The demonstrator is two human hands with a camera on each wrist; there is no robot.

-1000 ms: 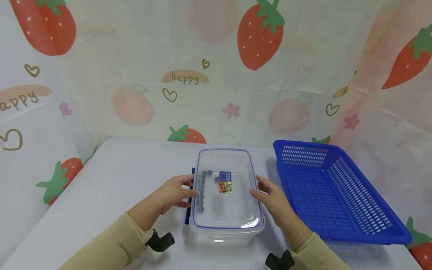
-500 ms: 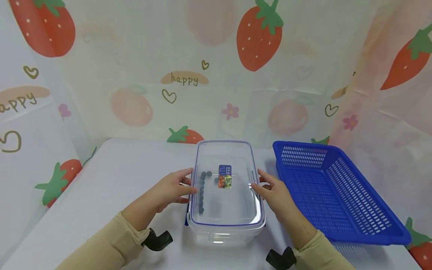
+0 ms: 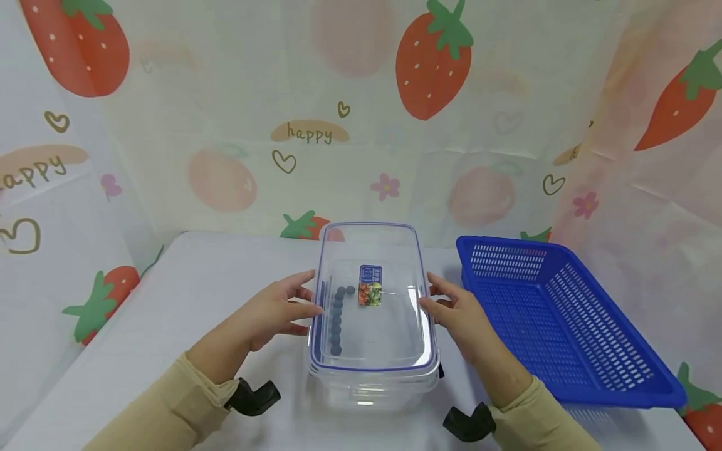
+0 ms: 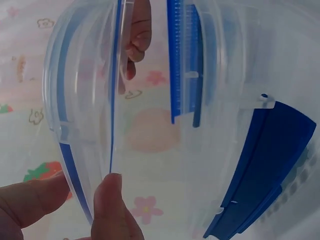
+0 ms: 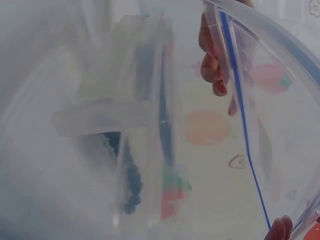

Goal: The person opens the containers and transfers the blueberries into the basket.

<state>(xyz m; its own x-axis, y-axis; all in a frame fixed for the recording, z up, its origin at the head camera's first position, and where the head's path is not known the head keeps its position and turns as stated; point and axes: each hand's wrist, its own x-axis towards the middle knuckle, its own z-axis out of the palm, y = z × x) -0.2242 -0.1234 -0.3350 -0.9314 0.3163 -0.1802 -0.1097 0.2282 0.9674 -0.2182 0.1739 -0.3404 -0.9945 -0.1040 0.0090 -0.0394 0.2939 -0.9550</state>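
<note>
My left hand (image 3: pixel 276 313) and my right hand (image 3: pixel 459 316) hold a clear, blue-edged plastic lid (image 3: pixel 395 335) by its two long sides. A small label with vegetables is stuck on it. Below stands the clear food container (image 3: pixel 366 398); in the left wrist view a gap shows between the lid (image 4: pixel 82 100) and the container (image 4: pixel 225 75). A blue latch (image 4: pixel 270 165) hangs folded out on the container's side. Through the lid, a bent row of dark round pieces like blueberries (image 3: pixel 336 319) shows in the container.
A blue perforated plastic basket (image 3: pixel 564 326) stands right of the container, close to my right forearm. The white table (image 3: pixel 225 269) ends at a strawberry-print cloth backdrop (image 3: pixel 361 156). Black wrist mounts (image 3: pixel 252 397) stick out from both sleeves.
The lid has risen off the container in both hands, coming up and slightly to the left. The container and the basket have stayed in place.
</note>
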